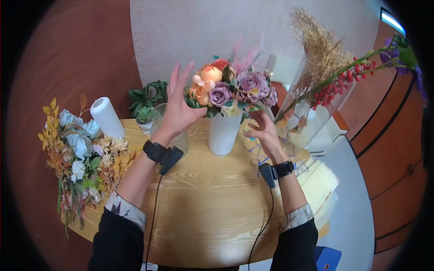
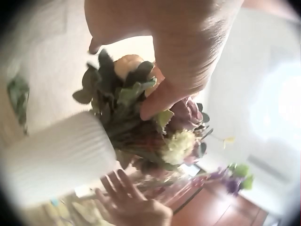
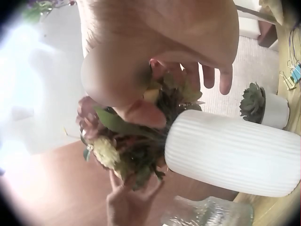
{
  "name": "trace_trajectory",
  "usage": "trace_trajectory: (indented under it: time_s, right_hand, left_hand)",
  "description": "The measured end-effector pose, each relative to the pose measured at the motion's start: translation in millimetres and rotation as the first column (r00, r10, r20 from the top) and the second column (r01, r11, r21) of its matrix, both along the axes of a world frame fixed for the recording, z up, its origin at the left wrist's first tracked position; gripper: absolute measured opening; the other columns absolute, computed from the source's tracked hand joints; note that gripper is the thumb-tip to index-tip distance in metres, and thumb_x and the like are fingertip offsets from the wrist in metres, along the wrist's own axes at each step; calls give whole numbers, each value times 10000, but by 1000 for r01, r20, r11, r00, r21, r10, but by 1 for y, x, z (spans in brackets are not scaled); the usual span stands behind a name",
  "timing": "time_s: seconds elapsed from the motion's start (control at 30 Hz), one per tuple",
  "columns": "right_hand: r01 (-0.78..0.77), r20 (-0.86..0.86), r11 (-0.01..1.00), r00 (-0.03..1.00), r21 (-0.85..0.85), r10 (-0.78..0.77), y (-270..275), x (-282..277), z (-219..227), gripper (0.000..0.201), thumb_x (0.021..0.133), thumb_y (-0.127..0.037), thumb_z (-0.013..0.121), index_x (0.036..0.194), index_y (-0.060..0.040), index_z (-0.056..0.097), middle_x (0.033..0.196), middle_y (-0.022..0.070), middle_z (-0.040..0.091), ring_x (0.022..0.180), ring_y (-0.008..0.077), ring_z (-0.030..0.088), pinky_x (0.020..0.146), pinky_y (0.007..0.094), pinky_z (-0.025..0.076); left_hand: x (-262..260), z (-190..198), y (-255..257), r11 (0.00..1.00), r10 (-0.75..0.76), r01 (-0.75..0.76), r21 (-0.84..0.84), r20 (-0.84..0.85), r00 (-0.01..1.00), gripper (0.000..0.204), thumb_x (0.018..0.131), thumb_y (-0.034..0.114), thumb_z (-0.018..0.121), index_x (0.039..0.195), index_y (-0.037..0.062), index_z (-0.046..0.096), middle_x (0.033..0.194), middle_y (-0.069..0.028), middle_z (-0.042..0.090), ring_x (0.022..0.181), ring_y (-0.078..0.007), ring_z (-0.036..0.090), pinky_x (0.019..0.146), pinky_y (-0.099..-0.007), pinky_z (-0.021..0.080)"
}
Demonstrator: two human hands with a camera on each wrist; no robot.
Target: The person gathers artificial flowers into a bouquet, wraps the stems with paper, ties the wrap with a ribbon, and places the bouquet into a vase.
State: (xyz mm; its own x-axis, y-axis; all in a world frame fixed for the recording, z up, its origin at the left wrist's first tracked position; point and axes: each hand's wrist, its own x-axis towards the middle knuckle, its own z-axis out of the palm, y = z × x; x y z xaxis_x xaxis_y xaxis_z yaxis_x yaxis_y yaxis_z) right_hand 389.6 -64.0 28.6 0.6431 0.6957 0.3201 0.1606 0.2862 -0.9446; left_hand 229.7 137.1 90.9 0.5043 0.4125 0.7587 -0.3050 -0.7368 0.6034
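A ribbed white vase (image 1: 224, 135) stands upright on the wooden table, holding a bouquet (image 1: 220, 93) of orange and purple flowers with green leaves. My left hand (image 1: 177, 112) is at the bouquet's left side, fingers raised and spread, thumb reaching toward the lower blooms. In the left wrist view that thumb overlaps the leaves and a purple rose (image 2: 186, 114). On the other side, my right hand (image 1: 265, 134) is beside the vase's top with fingers extended and thumb apart. The right wrist view shows its thumb against a green leaf (image 3: 115, 123) just above the vase's rim.
Loose flowers (image 1: 81, 158) lie at the left beside a smooth white vase (image 1: 107, 118). A clear glass vase (image 1: 181, 142) and a potted succulent (image 1: 144, 118) stand behind my left wrist. At right, a tall clear vase (image 1: 312, 119) holds pampas grass (image 1: 323, 45) and red berries (image 1: 339, 86).
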Motion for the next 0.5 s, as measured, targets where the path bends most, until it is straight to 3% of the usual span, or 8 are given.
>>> trace_trajectory:
  time_s: [0.07,0.1,0.13,0.2,0.33,0.4,0.43,0.5]
  right_hand:
    - [17,273,988,962,-156,26,11,-16,14,862,591,-144,770,1301,11,305,1311,153,368,1234,255,343,1013,416,285]
    - [54,277,987,961,-149,-11,17,-22,18,949,528,-233,849,1275,19,320,1272,157,413,1195,270,395,1003,403,313]
    - [55,274,989,961,-137,-16,26,-18,10,949,528,-233,849,1275,19,320,1272,157,413,1195,270,395,1003,403,313]
    - [43,239,994,971,-103,-17,47,-4,-11,903,487,-205,854,1225,-11,371,1227,149,435,1160,236,420,978,370,337]
    - [103,251,994,964,-45,-88,60,-18,-13,905,468,-221,856,1202,6,376,1200,171,439,1126,244,444,965,357,356]
    - [340,478,940,831,-30,-285,63,-28,-12,850,523,-199,837,1200,37,380,1155,153,509,1059,234,508,920,359,402]
    - [398,476,907,777,134,-411,68,-32,-20,768,554,-173,808,1176,37,409,1126,158,530,1032,252,527,900,357,414]
    - [338,427,931,827,142,-365,69,-37,-17,783,550,-165,806,1197,20,406,1159,147,521,1069,241,514,913,345,408]
  left_hand:
    - [-1,11,6,936,59,-24,350,-91,994,894,534,127,767,1323,146,348,1410,-206,192,1304,-375,187,1047,-437,231]
    - [1,15,6,908,100,-69,413,-52,994,791,539,94,740,1259,136,416,1356,-181,312,1271,-342,282,1025,-403,282]
    - [5,16,8,903,99,-67,425,-53,994,791,539,94,740,1259,136,416,1356,-181,312,1271,-342,282,1025,-403,282]
    - [12,18,15,956,-209,227,188,-111,971,704,552,68,719,1199,112,446,1206,-140,457,1131,-286,451,936,-353,382]
    - [4,31,-8,921,-81,133,366,-154,985,599,575,50,706,1133,79,491,1021,-87,496,931,-234,535,770,-321,449]
    - [3,28,-31,850,77,-41,525,-47,996,500,594,62,696,1066,65,530,933,-89,491,850,-229,526,681,-322,446]
    - [2,25,-46,838,108,-89,538,-4,994,438,609,70,684,1027,70,554,937,-89,495,843,-232,519,664,-319,449]
    - [0,20,-68,835,141,-89,543,-55,988,442,612,72,681,1034,75,552,939,-88,495,840,-230,517,668,-320,449]
